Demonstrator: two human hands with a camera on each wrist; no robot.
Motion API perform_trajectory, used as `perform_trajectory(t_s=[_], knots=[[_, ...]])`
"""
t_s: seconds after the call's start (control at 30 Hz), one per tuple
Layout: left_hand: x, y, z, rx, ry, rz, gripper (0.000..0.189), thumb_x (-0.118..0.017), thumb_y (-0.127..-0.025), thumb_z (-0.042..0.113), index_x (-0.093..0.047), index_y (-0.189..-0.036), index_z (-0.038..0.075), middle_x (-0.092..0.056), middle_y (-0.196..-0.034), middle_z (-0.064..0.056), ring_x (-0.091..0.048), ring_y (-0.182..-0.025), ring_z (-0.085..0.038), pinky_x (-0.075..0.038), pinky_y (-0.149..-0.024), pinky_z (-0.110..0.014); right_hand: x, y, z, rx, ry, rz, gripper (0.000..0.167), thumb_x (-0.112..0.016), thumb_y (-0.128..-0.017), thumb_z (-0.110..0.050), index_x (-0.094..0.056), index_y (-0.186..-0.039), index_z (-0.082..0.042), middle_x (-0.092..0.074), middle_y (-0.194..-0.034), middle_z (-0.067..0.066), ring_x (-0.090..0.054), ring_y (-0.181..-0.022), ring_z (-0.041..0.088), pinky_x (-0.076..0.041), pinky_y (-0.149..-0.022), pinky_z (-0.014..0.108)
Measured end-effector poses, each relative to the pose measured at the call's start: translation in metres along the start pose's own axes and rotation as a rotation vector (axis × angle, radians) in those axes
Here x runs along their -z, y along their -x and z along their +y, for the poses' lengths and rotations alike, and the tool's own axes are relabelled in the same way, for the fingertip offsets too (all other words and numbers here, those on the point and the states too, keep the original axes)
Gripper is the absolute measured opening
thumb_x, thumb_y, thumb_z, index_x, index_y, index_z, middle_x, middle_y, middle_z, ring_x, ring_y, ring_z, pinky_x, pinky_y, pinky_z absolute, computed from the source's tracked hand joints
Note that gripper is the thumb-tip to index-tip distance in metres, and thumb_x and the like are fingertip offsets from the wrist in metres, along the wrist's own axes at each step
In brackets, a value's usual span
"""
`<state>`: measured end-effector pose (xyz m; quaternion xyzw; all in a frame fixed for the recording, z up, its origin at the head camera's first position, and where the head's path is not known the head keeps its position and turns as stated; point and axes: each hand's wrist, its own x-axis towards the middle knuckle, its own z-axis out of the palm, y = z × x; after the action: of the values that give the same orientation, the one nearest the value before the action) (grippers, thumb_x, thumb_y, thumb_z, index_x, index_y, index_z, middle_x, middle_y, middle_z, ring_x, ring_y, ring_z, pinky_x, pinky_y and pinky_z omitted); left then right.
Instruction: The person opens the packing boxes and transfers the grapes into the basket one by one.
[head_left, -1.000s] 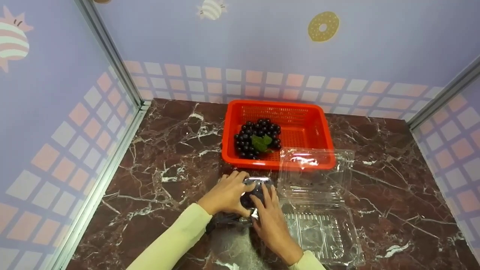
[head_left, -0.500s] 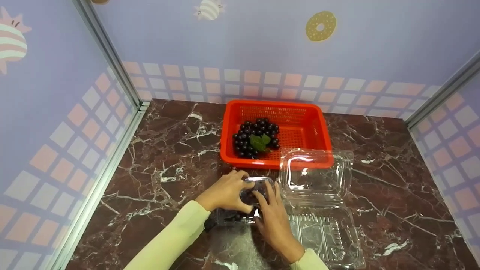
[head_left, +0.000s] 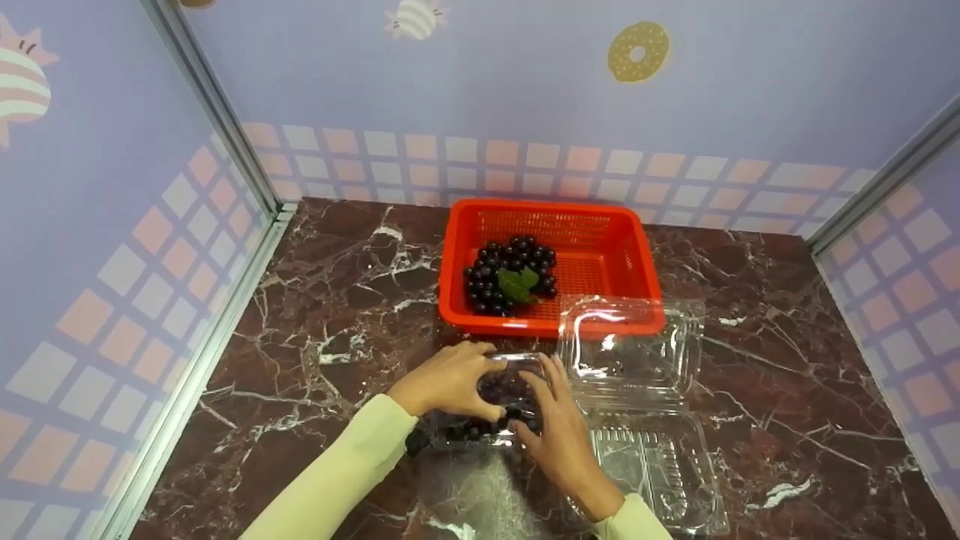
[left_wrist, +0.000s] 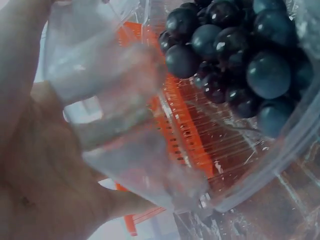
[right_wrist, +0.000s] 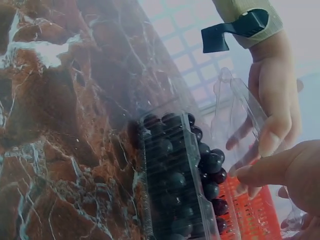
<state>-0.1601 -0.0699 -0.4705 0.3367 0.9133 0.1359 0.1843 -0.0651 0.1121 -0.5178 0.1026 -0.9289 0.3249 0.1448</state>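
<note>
A clear plastic clamshell box (head_left: 480,444), its lid (right_wrist: 239,97) tilted up, stands in front of the red basket. Dark grapes (right_wrist: 172,180) fill its tray, as the left wrist view also shows. My left hand (head_left: 446,381) grips the lid from the left, thumb towards me and fingers behind. From the other side my right hand (head_left: 561,431) holds the lid's right part, thumb and fingers curved round it. Plastic glare hides the exact contact of the right fingertips. In the right wrist view the left hand (right_wrist: 277,95) carries a strapped-on camera.
Behind the box sits a red perforated basket (head_left: 495,325) holding a bunch of dark grapes (head_left: 487,283) with green leaves (head_left: 517,285). A second clamshell box (head_left: 652,480) lies open on the right, its lid overlapping the basket in view. Walls enclose the marbled tabletop (head_left: 337,300).
My right hand has shifted slightly right and towards me, its fingers spreading away from the left hand. More of the box and its grapes shows between the hands. The left hand has barely moved.
</note>
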Motion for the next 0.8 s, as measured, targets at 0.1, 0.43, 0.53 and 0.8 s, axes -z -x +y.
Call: perform_trajectory(t_s=[0.1,0.43,0.53,0.8], knots=[[0.004,0.001,0.001,0.014,0.012,-0.031,0.075,-0.071,-0.077,0.054,-0.051,-0.142,0.023,-0.037,-0.154,-0.011,-0.039,-0.138,-0.036,-0.035,-0.112,-0.052,0.002,-0.001,0.000,-0.005,-0.061,0.003,0.066,-0.083,-0.070,-0.009,-0.054,-0.130,-0.009,-0.034,-0.154,0.015,-0.026,-0.143,0.042,-0.038,-0.106,0.058],[0.015,0.001,0.002,-0.087,0.024,0.031,0.058,-0.072,-0.080,0.045,-0.064,-0.129,0.016,-0.055,-0.141,-0.008,-0.058,-0.122,-0.031,-0.047,-0.102,-0.044,0.009,-0.001,0.000,0.000,-0.151,0.021,0.066,-0.083,-0.071,-0.009,-0.054,-0.130,-0.009,-0.039,-0.150,0.013,-0.034,-0.140,0.040,-0.035,-0.110,0.053],[0.021,0.001,0.004,-0.106,0.034,0.041,0.052,-0.072,-0.081,0.041,-0.067,-0.124,0.013,-0.065,-0.128,-0.007,-0.064,-0.112,-0.028,-0.051,-0.096,-0.042,0.011,0.000,0.000,-0.035,-0.172,0.010,0.070,-0.082,-0.072,-0.011,-0.050,-0.134,-0.011,-0.037,-0.152,0.012,-0.035,-0.140,0.037,-0.034,-0.111,0.052],[0.032,0.002,0.005,-0.152,0.077,0.049,0.035,-0.071,-0.083,0.034,-0.072,-0.110,0.012,-0.070,-0.086,0.000,-0.053,-0.061,-0.009,-0.048,-0.062,-0.025,0.014,0.000,-0.002,-0.081,-0.247,0.043,0.086,-0.081,-0.074,-0.012,-0.035,-0.146,-0.003,-0.039,-0.151,0.018,-0.036,-0.140,0.035,-0.029,-0.115,0.050]])
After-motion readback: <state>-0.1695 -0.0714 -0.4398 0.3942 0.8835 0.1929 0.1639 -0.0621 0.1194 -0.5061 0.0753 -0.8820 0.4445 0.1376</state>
